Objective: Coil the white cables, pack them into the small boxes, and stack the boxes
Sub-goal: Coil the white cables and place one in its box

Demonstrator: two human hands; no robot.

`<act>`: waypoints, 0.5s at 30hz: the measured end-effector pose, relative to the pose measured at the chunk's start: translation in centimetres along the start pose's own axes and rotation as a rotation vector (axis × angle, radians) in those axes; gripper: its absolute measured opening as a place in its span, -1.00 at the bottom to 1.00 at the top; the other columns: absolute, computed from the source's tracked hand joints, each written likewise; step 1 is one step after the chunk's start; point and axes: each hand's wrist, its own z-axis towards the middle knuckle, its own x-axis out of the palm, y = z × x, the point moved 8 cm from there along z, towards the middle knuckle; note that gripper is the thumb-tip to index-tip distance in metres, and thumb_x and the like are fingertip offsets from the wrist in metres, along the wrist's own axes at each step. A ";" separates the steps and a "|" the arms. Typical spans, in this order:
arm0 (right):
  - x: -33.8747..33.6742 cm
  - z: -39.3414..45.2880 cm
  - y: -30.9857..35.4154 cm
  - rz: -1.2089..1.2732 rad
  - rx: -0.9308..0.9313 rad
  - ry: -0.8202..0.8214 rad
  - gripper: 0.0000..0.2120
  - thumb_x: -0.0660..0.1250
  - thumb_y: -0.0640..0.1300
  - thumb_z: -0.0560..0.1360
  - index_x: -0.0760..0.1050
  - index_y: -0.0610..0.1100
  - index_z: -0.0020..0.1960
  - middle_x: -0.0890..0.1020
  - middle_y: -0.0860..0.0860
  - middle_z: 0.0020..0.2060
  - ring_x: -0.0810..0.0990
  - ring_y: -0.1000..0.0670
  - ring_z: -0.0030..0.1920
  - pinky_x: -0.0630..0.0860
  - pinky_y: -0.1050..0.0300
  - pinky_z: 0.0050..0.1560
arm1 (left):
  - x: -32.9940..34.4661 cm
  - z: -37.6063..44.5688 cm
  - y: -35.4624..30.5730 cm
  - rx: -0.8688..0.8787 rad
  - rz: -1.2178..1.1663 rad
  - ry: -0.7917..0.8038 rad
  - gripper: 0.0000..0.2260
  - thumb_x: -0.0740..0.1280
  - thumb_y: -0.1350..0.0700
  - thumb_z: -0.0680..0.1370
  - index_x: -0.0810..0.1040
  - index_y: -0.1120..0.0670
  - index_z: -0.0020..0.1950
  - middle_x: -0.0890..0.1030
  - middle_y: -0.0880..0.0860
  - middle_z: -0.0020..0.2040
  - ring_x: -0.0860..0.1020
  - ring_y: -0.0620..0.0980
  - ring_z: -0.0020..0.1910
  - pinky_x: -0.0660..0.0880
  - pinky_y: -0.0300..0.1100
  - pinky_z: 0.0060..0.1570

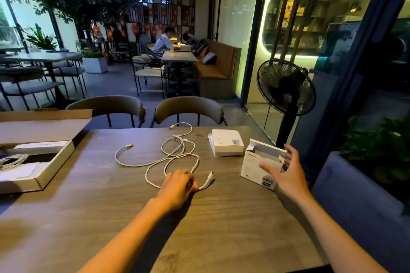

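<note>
Left hand [178, 180] curled down on the near end of a loose white cable [175, 157], pinching it just short of its plug [209, 176]; the cable sprawls uncoiled across the tabletop [133, 217], running away from that hand. Right hand [286, 173] spread, holding nothing, touching or just beside the open small box [255, 166], which stands right of the plug. A closed white box [226, 143] lies just beyond the open one.
</note>
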 end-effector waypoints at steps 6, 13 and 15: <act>-2.0 -3.4 8.8 -0.307 -0.529 -0.466 -0.21 0.30 0.43 0.43 0.35 -0.10 0.43 0.39 -0.13 0.36 0.38 -0.15 0.34 0.24 0.03 0.35 | -2.4 -0.5 -1.2 0.090 -0.199 -0.089 -0.92 0.26 -0.07 0.60 0.46 -0.10 0.00 0.55 -0.13 -0.07 0.49 -0.08 -0.03 0.44 -0.10 0.08; 9.4 -7.9 15.4 -0.558 -0.865 0.142 -0.53 0.26 0.15 0.62 0.35 0.03 0.48 0.47 0.01 0.41 0.32 0.05 0.46 0.21 0.02 0.45 | -7.8 -0.9 -5.8 0.168 -0.642 -0.162 -0.92 0.25 0.06 0.66 0.53 -0.01 0.08 0.60 -0.02 -0.15 0.58 -0.08 -0.18 0.54 -0.26 -0.16; 11.6 -7.6 15.0 -0.513 -0.752 0.302 -0.66 0.21 0.05 0.68 0.43 0.03 0.43 0.55 0.03 0.31 0.39 0.09 0.34 0.29 0.09 0.42 | -9.4 -0.9 -6.0 0.135 -0.764 -0.235 -0.91 0.24 0.06 0.67 0.54 0.00 0.07 0.60 0.03 -0.15 0.58 -0.06 -0.23 0.55 -0.22 -0.20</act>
